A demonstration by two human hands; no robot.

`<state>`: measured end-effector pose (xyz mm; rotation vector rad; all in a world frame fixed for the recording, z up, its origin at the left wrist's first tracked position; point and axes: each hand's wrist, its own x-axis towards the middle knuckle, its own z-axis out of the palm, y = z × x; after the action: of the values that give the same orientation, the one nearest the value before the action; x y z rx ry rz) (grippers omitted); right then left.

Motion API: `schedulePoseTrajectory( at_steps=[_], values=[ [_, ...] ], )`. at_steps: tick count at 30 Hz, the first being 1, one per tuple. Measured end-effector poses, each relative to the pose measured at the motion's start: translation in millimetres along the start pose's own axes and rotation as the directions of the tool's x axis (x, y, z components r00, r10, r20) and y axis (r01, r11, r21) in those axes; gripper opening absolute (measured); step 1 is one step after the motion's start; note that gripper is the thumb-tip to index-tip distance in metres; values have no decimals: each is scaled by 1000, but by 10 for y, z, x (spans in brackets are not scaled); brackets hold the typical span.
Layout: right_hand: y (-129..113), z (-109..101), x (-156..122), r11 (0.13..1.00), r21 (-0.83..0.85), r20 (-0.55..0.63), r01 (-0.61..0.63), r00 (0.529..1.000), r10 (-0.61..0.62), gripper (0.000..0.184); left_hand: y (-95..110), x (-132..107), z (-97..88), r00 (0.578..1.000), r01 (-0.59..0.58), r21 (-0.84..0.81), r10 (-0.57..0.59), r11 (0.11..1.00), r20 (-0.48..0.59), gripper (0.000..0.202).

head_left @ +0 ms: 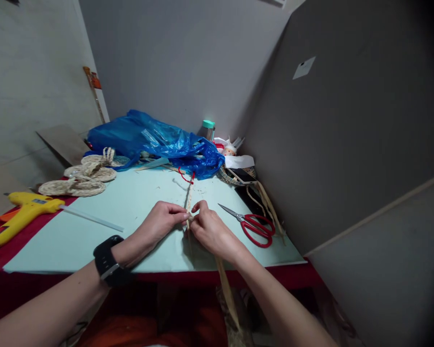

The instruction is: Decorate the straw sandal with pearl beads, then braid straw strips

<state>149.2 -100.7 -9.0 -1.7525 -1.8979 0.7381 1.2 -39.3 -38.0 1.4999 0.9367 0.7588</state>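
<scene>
While both hands meet at the middle of the counter [68, 253], it's all about the slim straw braid [189, 195] between them! The left hand [162, 219], black watch [110, 260] on its wrist, pinches the braid between thumb and fingertips, no gap to speak of. Right up against it, the right hand [210, 231] curls in, fingers bent and tips closed on the same spot; exactly which strand they grip, I can't tell. The braid runs away from the hands to a red tie [192, 182] at its far end, and a loose straw strip [226, 289] dangles below the right hand, past the counter's front edge. Just beside that hand, red-handled scissors [255, 229] lie with blades pointing left. Over on the left, a yellow glue gun [25, 212] with a glue stick [94, 219] at its nozzle, coiled straw pieces [88, 188] behind it, and a blue plastic bag [152, 137] heaped at the back!
</scene>
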Motion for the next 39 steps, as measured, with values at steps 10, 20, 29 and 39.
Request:
schedulePoseTrajectory(
  at_steps=[10,20,29,39],
  values=[
    [-20,-120,-14,970,-244,-35,3,999,-12,15,-65,17,-2,998,-15,18,16,1000,-62,17],
    [-159,136,-185,899,-425,-112,-104,992,62,19,-51,-15,52,1000,-11,-34,11,999,0,14],
    [-311,331,-195,859,-483,-124,-167,985,122,24,18,-87,18,992,124,-195,-118,973,42,17],
    [71,50,-24,966,239,-143,94,988,-61,26,85,-74,-20,995,98,-206,-89,974,49,19]
  ],
)
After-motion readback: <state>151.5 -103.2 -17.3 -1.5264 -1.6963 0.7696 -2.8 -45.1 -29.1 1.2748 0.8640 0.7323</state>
